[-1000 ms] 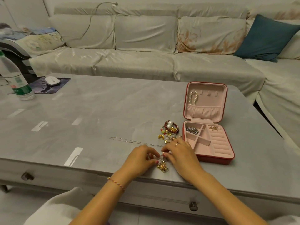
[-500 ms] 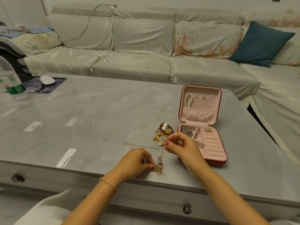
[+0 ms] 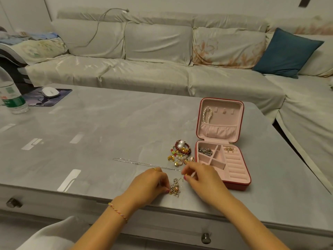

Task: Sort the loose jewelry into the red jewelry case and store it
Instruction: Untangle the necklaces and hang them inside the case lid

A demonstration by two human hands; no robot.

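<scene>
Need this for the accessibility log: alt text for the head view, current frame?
Two hands work at a tangled clump of chains near a grey table's front edge: left hand pinches the clump, right hand pinches something small above it. Beside them sit an open red jewelry case and a pile of loose jewelry.

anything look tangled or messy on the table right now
Yes: a knotted clump of chains lies near the table's front edge, between the left hand and right hand. A thin silver chain lies stretched out behind it. The red jewelry case looks orderly.
</scene>
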